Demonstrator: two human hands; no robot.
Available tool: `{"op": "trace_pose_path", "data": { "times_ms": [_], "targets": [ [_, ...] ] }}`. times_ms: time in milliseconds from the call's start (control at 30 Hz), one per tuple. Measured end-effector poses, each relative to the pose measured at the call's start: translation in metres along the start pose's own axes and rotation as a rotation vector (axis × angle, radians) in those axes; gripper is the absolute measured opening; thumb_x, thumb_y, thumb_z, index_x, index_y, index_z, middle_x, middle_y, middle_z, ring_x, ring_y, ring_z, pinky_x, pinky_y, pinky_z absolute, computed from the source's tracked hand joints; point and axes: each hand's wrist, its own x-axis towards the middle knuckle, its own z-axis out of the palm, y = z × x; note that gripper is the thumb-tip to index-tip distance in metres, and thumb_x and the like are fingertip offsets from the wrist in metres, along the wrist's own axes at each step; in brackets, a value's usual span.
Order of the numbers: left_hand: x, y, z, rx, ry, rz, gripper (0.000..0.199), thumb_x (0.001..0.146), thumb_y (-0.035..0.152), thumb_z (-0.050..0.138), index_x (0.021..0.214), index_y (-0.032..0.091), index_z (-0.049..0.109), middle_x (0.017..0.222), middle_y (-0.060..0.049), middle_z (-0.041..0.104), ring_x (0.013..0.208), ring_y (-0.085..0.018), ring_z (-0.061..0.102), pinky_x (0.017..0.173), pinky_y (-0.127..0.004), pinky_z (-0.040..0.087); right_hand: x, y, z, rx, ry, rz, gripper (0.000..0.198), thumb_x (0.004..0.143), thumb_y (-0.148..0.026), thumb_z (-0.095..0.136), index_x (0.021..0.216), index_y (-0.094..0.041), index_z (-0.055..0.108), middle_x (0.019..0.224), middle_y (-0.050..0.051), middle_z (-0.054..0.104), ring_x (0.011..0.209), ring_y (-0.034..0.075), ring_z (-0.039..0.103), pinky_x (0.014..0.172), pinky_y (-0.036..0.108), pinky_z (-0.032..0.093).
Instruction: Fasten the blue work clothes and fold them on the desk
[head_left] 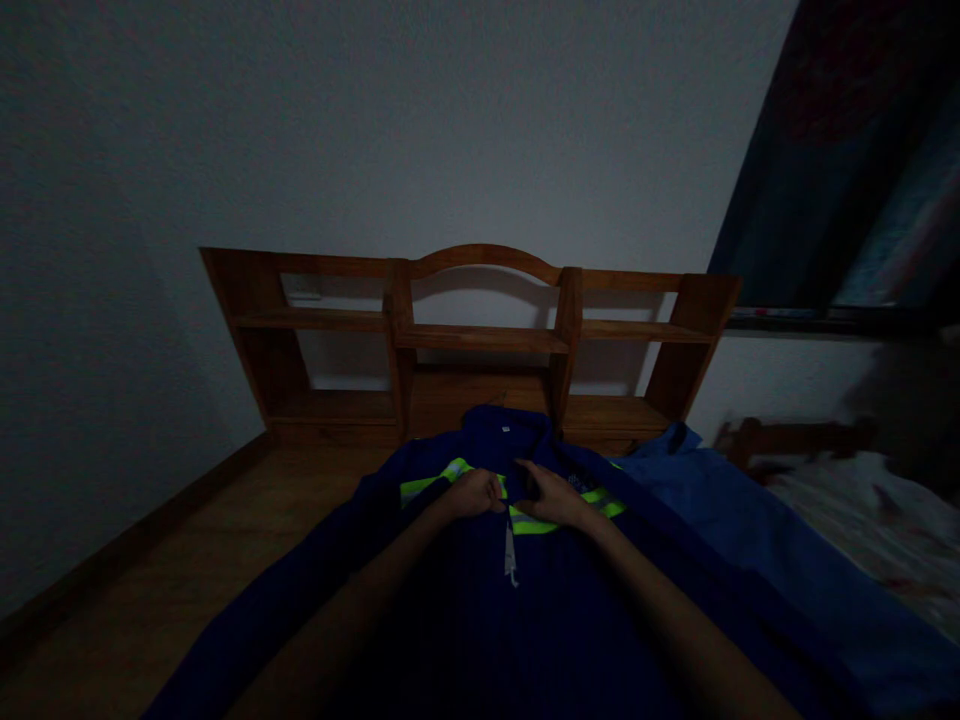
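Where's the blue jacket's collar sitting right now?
In the head view, the collar is just below centre, just beyond the left hand and right hand, in front of the wooden shelf unit.

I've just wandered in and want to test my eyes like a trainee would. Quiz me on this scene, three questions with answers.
1. True or false: the collar of the blue jacket lies toward the wooden shelf unit.
2. Which bright colour edges the chest bands? A red; B orange; C yellow-green.
3. Is the pale strip higher or lower in the picture than the left hand and right hand?

Key: 1 true; 2 C; 3 lower.
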Motion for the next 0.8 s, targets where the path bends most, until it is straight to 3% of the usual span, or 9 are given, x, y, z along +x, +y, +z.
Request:
{"op": "trace_pose_path", "data": {
  "times_ms": [100,200,267,433,533,633,700,800],
  "targets": [
    [-0.005,0.002,0.002,0.017,0.028,0.019,0.02,0.061,0.026,0.068,0.077,0.015,0.062,0.069,-0.001,0.063,0.063,-0.014,0.057,0.055,-0.021,0.038,0.009,0.006,-0.004,-0.095,-0.039,-0.036,0.052,0.075,-0.027,0.063,0.125,-0.025,0.049,0.109,0.006,0.055,0.093,0.015,0.056,0.079,0.022,0.039],
    [-0.008,0.004,0.001,0.017,0.026,0.024,0.02,0.062,0.026,0.068,0.078,0.015,0.062,0.069,-0.001,0.064,0.065,-0.014,0.059,0.056,-0.021,0.039,0.019,0.009,-0.011,-0.154,-0.052,0.033,0.025,0.075,-0.026,0.064,0.1,-0.022,0.062,0.092,0.003,0.06,0.082,0.014,0.058,0.071,0.02,0.038],
    [-0.009,0.005,0.0,0.011,0.016,0.018,0.021,0.062,0.027,0.068,0.077,0.015,0.062,0.068,-0.001,0.064,0.064,-0.015,0.059,0.056,-0.021,0.04,0.029,0.009,-0.017,-0.182,-0.009,0.091,0.019,0.078,-0.029,0.062,0.095,-0.021,0.061,0.084,0.002,0.062,0.078,0.015,0.059,0.067,0.021,0.037],
    [0.005,0.006,0.006,-0.02,0.052,-0.015,0.021,0.062,0.029,0.068,0.077,0.014,0.063,0.069,-0.002,0.065,0.064,-0.015,0.06,0.056,-0.023,0.041,0.06,0.002,-0.029,-0.27,0.198,0.274,0.025,0.09,-0.029,0.042,0.111,-0.018,0.05,0.097,0.012,0.062,0.094,0.022,0.058,0.075,0.027,0.038],
    [0.016,0.007,0.016,-0.036,0.129,-0.04,0.021,0.066,0.028,0.064,0.081,0.014,0.063,0.074,-0.004,0.066,0.068,-0.016,0.061,0.058,-0.023,0.042,0.07,-0.003,-0.027,-0.291,0.239,0.329,0.025,0.09,-0.025,0.04,0.112,-0.016,0.048,0.1,0.015,0.062,0.097,0.024,0.058,0.078,0.03,0.038],
    [0.017,0.007,0.024,-0.041,0.172,-0.033,0.019,0.065,0.026,0.065,0.079,0.014,0.063,0.073,-0.003,0.066,0.068,-0.015,0.06,0.059,-0.023,0.042,0.064,-0.008,-0.018,-0.27,0.195,0.3,0.03,0.085,-0.021,0.05,0.114,-0.017,0.048,0.094,0.011,0.064,0.092,0.021,0.061,0.077,0.026,0.04],
    [0.012,0.006,0.025,-0.043,0.191,-0.006,0.018,0.065,0.027,0.066,0.078,0.015,0.063,0.071,-0.003,0.065,0.067,-0.015,0.06,0.06,-0.024,0.042,0.051,-0.012,-0.014,-0.242,0.161,0.248,0.045,0.079,-0.017,0.057,0.122,-0.018,0.043,0.093,0.008,0.065,0.089,0.019,0.062,0.075,0.024,0.041],
    [0.001,0.004,0.024,-0.052,0.235,0.047,0.018,0.068,0.028,0.065,0.08,0.015,0.062,0.074,-0.003,0.064,0.069,-0.015,0.058,0.062,-0.024,0.041,0.022,-0.018,-0.011,-0.199,0.171,0.136,0.053,0.078,-0.013,0.055,0.129,-0.02,0.038,0.105,0.006,0.062,0.096,0.016,0.059,0.08,0.022,0.041]
  ]
}}
